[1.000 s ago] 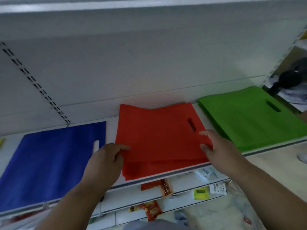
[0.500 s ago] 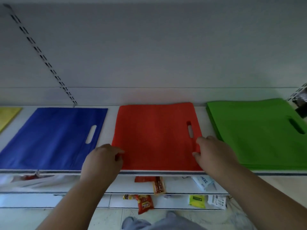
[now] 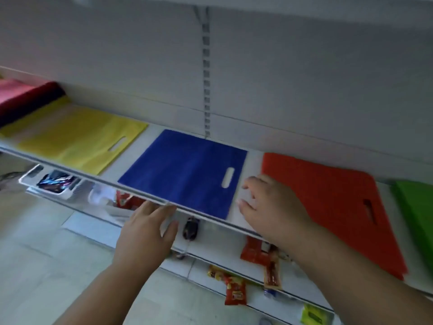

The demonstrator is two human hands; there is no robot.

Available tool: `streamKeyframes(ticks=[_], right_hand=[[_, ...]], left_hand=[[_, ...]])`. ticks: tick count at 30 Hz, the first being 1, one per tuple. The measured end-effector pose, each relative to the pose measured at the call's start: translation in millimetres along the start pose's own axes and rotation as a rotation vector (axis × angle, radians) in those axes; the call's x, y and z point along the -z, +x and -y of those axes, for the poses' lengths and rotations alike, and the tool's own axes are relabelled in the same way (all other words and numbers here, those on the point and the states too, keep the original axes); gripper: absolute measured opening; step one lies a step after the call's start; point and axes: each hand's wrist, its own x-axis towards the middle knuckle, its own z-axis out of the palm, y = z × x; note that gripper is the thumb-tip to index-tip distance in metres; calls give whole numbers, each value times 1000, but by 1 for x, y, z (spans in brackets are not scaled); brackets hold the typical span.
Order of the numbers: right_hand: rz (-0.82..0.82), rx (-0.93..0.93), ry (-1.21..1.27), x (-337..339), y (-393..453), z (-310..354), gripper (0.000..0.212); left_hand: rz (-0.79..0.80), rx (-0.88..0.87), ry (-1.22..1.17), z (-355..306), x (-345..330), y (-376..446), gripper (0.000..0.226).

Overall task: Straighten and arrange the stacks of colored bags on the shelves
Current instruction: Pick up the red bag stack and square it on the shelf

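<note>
The left hand [image 3: 146, 233] is released, fingers straight, at the front edge of the shelf [image 3: 244, 195] just below the blue bag [image 3: 185, 174], while the right hand [image 3: 271, 207] hovers with relaxed fingers holding nothing, over the bare strip between the blue bag and the red bag [image 3: 332, 202]. All lie flat on the shelf in a row: a yellow bag [image 3: 77, 139] left of the blue, a green bag [image 3: 417, 207] right of the red.

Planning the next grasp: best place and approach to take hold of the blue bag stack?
Take the blue bag stack by its two side edges near the front, coming from the open shelf front. It lies flat, and bare shelf shows on both sides for fingers. Both the left hand and the right hand are open nearby.
</note>
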Motion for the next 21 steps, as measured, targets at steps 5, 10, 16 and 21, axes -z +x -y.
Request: streamKeyframes(ticks=[5,10,16,21], right_hand=[[13,173,94,-46,54,142,42],[-17,330,151,-79,100,268,44],[-27,450,134,-110,165,363,40],[-28,501,203,-146,242,432,37]], left_hand=[[-57,146,52,130,67,-21,29],[-140,301,63,232,132,-37,30],[-208,442,43,319,164,-20,29],[-186,500,100,387,183,18,32]])
